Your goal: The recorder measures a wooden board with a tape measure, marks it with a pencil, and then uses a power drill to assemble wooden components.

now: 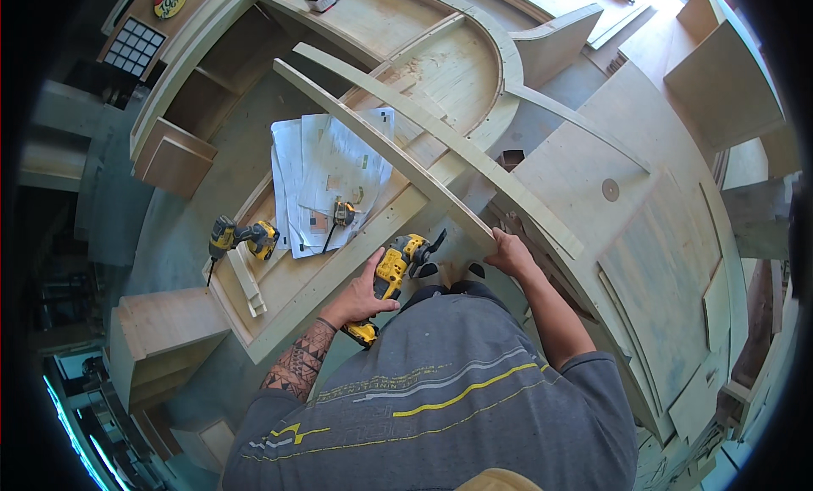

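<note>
My left hand (358,300) is wrapped round the body of a yellow and black oscillating multi-tool (391,273), whose dark blade end points away to the right. With my right hand (513,254) I grip the near end of a long, narrow wooden strip (385,151). From there the strip runs up and left across a curved plywood frame (381,222). A second, wider strip (474,157) lies beside it on the right, also crossing the frame. The tool is close to my body, a short way left of the strip's held end.
Paper sheets (290,186) lie on the frame, with a tape measure (343,212) on them. A yellow cordless drill (241,237) rests at the frame's left corner. On the right stands a large plywood panel (584,161) with a round hole. A plywood box (165,322) stands lower left.
</note>
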Available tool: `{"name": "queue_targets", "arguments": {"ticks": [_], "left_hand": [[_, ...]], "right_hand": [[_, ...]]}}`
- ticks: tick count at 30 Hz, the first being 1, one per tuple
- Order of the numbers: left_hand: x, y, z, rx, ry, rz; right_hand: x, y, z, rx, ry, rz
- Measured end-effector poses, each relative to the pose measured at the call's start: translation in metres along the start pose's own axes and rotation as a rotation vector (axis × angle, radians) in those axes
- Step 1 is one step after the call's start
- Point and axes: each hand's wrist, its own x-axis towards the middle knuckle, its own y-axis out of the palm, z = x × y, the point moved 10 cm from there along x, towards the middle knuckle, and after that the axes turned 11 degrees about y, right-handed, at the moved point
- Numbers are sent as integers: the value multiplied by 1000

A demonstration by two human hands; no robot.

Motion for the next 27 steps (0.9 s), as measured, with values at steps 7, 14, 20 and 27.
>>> {"name": "queue_targets", "arguments": {"ticks": [7,14,20,27], "left_hand": [[21,-16,21,177,16,114],[42,-27,17,245,80,162],[60,-26,12,282,184,174],[70,-22,8,290,203,184]], "right_hand": [[-13,-4,-14,21,83,-18],[-26,-9,-6,-126,195,-129],[-27,-3,-7,-131,236,-119],[-23,-6,-12,-122,230,-177]]}}
